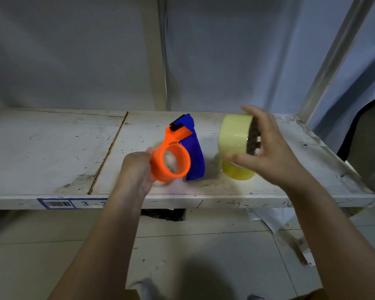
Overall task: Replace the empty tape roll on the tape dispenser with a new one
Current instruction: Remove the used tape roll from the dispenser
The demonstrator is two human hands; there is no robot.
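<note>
the left hand (136, 169) holds the orange and blue tape dispenser (178, 152) just above a scratched white shelf (52, 152). its fingers are curled tight around the orange ring, and some of them show through the hole of the ring. the ring carries no tape. the blue part of the dispenser points down, near the shelf or touching it; i cannot tell which.

the right hand (268, 152) holds a new roll of yellowish clear tape (236, 146) on its edge, just beside the dispenser and apart from it. the fingers are spread wide: the thumb presses the lower side of the roll, the others reach over its top and its dark core.
</note>
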